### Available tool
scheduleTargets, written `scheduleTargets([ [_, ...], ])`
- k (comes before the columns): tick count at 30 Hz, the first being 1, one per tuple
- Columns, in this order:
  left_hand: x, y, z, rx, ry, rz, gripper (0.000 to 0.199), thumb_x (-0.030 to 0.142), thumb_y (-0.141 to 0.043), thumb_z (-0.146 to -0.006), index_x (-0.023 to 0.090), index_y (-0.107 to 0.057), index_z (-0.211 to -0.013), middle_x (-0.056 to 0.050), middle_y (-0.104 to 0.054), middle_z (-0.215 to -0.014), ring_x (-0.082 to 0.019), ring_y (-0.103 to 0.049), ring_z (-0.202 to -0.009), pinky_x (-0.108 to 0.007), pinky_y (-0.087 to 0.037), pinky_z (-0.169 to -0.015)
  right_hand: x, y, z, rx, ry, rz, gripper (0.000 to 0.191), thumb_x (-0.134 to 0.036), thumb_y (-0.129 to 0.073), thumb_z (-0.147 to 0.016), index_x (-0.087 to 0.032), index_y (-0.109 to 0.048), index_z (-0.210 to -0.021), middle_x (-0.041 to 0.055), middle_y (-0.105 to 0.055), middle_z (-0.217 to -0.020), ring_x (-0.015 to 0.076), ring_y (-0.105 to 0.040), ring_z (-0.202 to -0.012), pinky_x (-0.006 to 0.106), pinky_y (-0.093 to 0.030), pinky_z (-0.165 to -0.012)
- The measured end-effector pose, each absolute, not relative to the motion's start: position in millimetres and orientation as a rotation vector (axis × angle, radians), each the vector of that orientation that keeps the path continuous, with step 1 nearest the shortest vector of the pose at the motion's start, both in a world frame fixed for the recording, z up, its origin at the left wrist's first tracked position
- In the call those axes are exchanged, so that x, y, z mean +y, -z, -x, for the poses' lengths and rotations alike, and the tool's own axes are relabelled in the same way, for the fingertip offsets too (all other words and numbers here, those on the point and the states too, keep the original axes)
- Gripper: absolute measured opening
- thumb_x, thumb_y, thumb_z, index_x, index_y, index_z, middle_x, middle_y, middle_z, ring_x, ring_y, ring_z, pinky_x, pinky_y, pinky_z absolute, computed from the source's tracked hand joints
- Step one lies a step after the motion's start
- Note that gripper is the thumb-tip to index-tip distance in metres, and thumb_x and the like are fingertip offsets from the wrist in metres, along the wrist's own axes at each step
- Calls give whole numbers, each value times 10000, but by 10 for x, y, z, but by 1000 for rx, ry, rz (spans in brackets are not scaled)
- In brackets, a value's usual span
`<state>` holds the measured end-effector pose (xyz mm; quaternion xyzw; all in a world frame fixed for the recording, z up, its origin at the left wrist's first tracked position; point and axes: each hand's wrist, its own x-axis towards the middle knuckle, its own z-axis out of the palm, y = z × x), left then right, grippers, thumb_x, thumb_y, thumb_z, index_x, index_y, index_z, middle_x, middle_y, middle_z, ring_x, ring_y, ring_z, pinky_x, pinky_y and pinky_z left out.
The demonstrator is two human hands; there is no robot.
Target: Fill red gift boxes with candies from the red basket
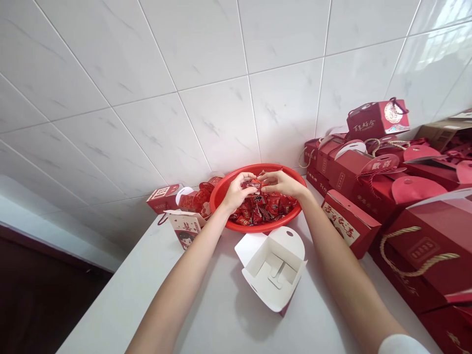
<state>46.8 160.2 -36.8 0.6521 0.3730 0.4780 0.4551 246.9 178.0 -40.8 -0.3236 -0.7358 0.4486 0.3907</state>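
Note:
Both hands are over a red plastic basket [254, 228] filled with red wrapped candies [271, 207]. My left hand [238, 191] has its thumb and fingers closed around a red-wrapped candy [253, 185]. From the other side, the fingertips of my right hand [282, 185] pinch at the same small red packet. Nearer to me, between my forearms, an open box [275, 268] with a white inside stands on the white table [236, 324]. Its flaps are spread and nothing lies inside it.
Red gift boxes with rope handles [424, 246] are piled along the right side. A small red box [350, 221] leans near my right forearm. At left stand a white printed box [185, 227] and another red box [164, 198]. A tiled wall [221, 118] rises behind.

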Motion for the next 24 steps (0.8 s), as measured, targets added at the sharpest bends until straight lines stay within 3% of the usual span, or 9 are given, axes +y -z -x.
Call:
scheduleTargets([
  [5, 1644, 412, -454, 896, -1174, -1767, 436, 139, -741, -603, 177, -640, -1026, -79, -649, -1176, -269, -558, -1209, -411, -491, -1007, 1791, 423, -2466, -1857, -1140, 836, 278, -172, -739, -678, -165, -724, -956, 38, -719, -861, 192, -676, -797, 307, -572, -717],
  [9, 1655, 423, -447, 893, -1100, -1795, 436, 115, -680, -586, 160, -664, -1019, -83, -664, -1148, -274, -588, -1149, -432, -512, -978, 1785, 426, -2457, -1825, -1155, 827, 180, -133, -705, -655, -161, -680, -832, 19, -700, -814, 160, -657, -725, 263, -555, -649],
  [16, 1638, 413, -453, 986, -1065, -1829, 447, 144, -590, -600, 182, -683, -1035, -69, -657, -1188, -248, -599, -1103, -298, -553, -769, 1785, 429, -2458, -1749, -1107, 868, 186, -145, -717, -625, -164, -648, -797, 16, -688, -761, 146, -633, -677, 229, -505, -584],
  [20, 1620, 404, -448, 1119, -1043, -1923, 374, 180, -620, -662, 166, -682, -1030, -56, -702, -993, -214, -644, -958, -323, -529, -833, 1793, 431, -2461, -1734, -1028, 877, 168, -191, -723, -629, -165, -646, -776, 27, -695, -780, 159, -636, -722, 242, -499, -627],
  [24, 1574, 411, -468, 1265, -861, -2119, 288, 336, -661, -759, 158, -716, -979, -37, -705, -802, -213, -652, -791, -333, -516, -787, 1790, 425, -2452, -1689, -960, 891, 163, -204, -696, -606, -168, -637, -753, 21, -689, -795, 150, -617, -732, 240, -486, -641],
])
